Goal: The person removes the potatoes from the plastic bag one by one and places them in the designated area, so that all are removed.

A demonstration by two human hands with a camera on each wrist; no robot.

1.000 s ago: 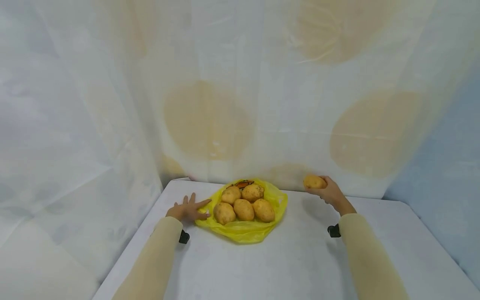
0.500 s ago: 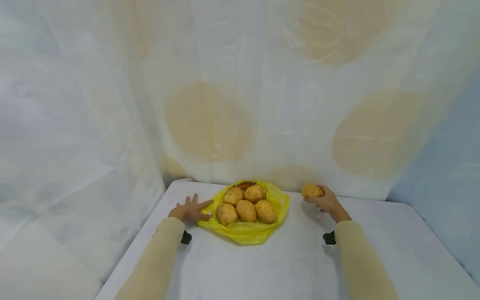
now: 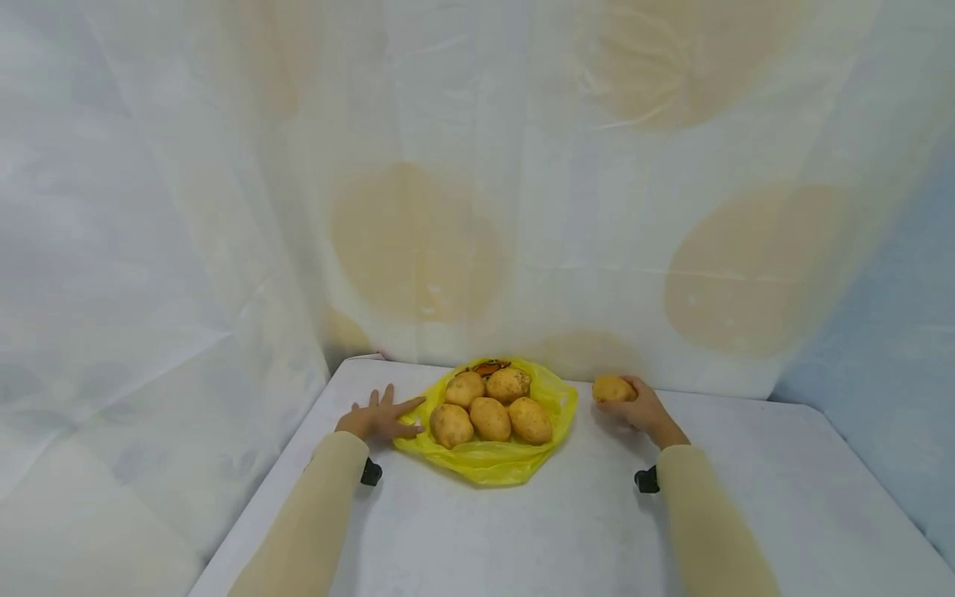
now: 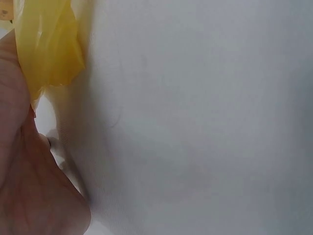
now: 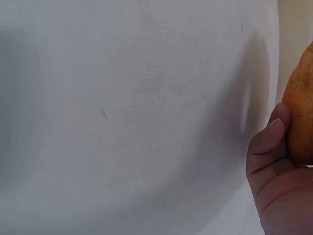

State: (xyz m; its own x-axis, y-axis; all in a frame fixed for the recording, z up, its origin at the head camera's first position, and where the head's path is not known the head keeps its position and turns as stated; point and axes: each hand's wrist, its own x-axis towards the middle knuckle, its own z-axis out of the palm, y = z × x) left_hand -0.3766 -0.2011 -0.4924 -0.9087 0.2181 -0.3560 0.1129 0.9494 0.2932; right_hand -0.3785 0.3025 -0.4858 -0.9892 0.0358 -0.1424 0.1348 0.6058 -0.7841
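Observation:
A potato (image 3: 613, 389) is in my right hand (image 3: 643, 409), to the right of the yellow plastic bag (image 3: 488, 473) and low over the table's back part. In the right wrist view, the fingers curl round the brown potato (image 5: 302, 115) at the right edge. Several potatoes (image 3: 489, 419) lie close together in the bag, whose mouth is spread wide. At the bag's left edge rests my left hand (image 3: 380, 419), fingers spread and fairly straight. The left wrist view has the bag's thin yellow film (image 4: 49, 44) against that hand (image 4: 39, 186).
Everything stands on a white table (image 3: 522, 539). A pale curtain (image 3: 567, 207) with beige round patches hangs right behind the table's back edge, and more sheeting (image 3: 134, 332) closes off the left side.
My right hand has come down and to the left with the potato, nearer the table and the bag. My left hand stays at the bag's edge.

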